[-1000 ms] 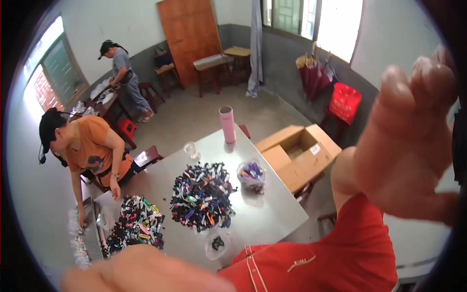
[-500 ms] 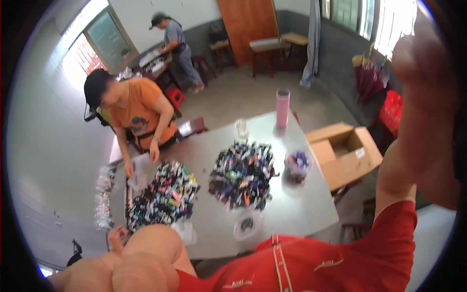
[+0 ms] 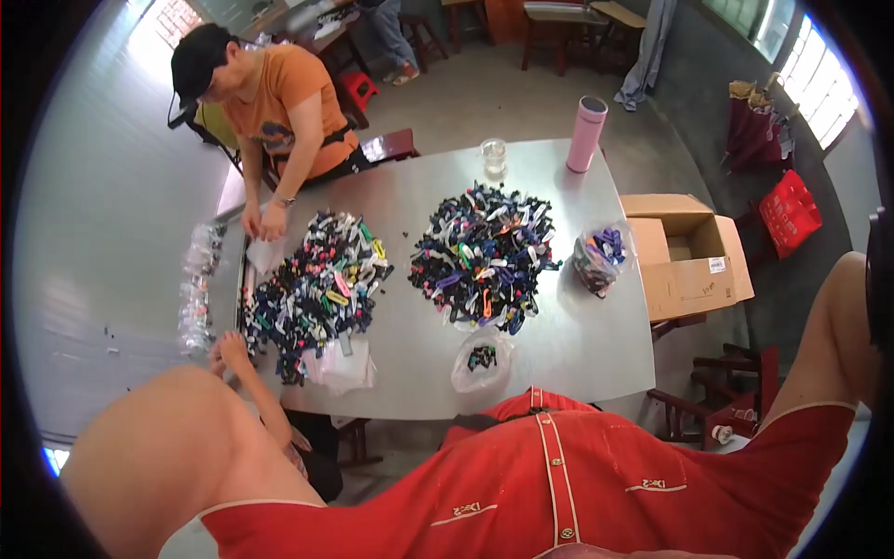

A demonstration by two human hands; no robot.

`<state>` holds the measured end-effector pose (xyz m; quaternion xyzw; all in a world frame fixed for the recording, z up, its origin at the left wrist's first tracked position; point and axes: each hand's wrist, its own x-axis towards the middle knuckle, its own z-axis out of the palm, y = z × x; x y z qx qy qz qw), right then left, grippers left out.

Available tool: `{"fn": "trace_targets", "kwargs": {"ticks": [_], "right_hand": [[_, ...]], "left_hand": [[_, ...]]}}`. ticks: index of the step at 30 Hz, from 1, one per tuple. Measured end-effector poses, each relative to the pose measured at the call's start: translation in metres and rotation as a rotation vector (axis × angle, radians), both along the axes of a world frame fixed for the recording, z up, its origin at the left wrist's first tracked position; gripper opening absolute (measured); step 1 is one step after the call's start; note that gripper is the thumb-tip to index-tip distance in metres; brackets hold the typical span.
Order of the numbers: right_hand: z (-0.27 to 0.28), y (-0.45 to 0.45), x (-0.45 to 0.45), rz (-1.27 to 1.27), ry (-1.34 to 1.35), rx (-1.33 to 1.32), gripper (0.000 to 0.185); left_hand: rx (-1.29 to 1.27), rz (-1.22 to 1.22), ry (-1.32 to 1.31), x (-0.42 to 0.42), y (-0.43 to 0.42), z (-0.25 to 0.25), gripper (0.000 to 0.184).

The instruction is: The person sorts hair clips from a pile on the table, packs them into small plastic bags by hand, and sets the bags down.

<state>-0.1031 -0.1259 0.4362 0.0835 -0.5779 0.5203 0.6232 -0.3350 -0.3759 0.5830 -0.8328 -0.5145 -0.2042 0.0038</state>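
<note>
Neither of my hands shows in the head view. My left arm (image 3: 186, 447) is bent up at the lower left, and my right arm (image 3: 833, 326) rises at the right edge. Before me on the metal table (image 3: 400, 359) lie two heaps of small hair clips, a right heap (image 3: 484, 256) and a left heap (image 3: 321, 289), mostly black with some coloured ones. A clear bag (image 3: 484, 363) holding a few dark clips sits near the front edge. Another clear bag (image 3: 601, 261), with purple clips at its top, stands to the right. Flat plastic bags (image 3: 340, 365) lie by the left heap.
A co-worker in orange (image 3: 289, 102) handles a plastic bag at the left heap. Another person's hand (image 3: 230, 352) rests at the table's left edge. A pink tumbler (image 3: 587, 135) and glass jar (image 3: 494, 158) stand at the back, beside an open carton (image 3: 684, 265).
My view has tipped downward, so the table appears higher and nearer. My blurred right forearm at the upper right has gone out of view. The orange-clad co-worker's hands are now close together.
</note>
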Motion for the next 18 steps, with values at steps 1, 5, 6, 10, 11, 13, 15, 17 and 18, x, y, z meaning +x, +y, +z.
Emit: {"fn": "trace_targets", "kwargs": {"ticks": [1,5,6,10,11,13,15,17,18], "right_hand": [[-0.005,-0.001,-0.002,0.007,-0.018,-0.015,0.053],[-0.019,0.001,-0.004,0.01,-0.085,-0.027,0.053],[-0.02,0.004,-0.006,0.012,-0.092,-0.021,0.052],[-0.021,0.013,-0.006,-0.019,-0.121,0.017,0.052],[-0.021,0.016,-0.008,-0.022,-0.124,0.031,0.051],[-0.021,0.021,-0.012,-0.031,-0.127,0.056,0.051],[-0.015,0.031,-0.018,-0.042,-0.112,0.108,0.051],[-0.002,0.045,-0.02,-0.075,-0.077,0.182,0.05],[0.006,0.053,-0.022,-0.087,-0.064,0.224,0.05]], "left_hand": [[-0.005,0.014,-0.013,-0.001,-0.002,-0.003,0.031],[0.019,0.045,-0.061,-0.004,-0.002,-0.016,0.033],[0.034,0.053,-0.063,-0.005,-0.002,-0.018,0.034],[0.11,0.051,-0.074,-0.009,0.004,-0.025,0.037],[0.133,0.055,-0.073,-0.011,0.005,-0.025,0.037],[0.176,0.06,-0.068,-0.014,0.005,-0.025,0.039],[0.248,0.063,-0.047,-0.016,0.007,-0.025,0.04],[0.345,0.043,-0.009,-0.018,0.014,-0.021,0.042],[0.398,0.038,0.005,-0.019,0.017,-0.019,0.042]]}}
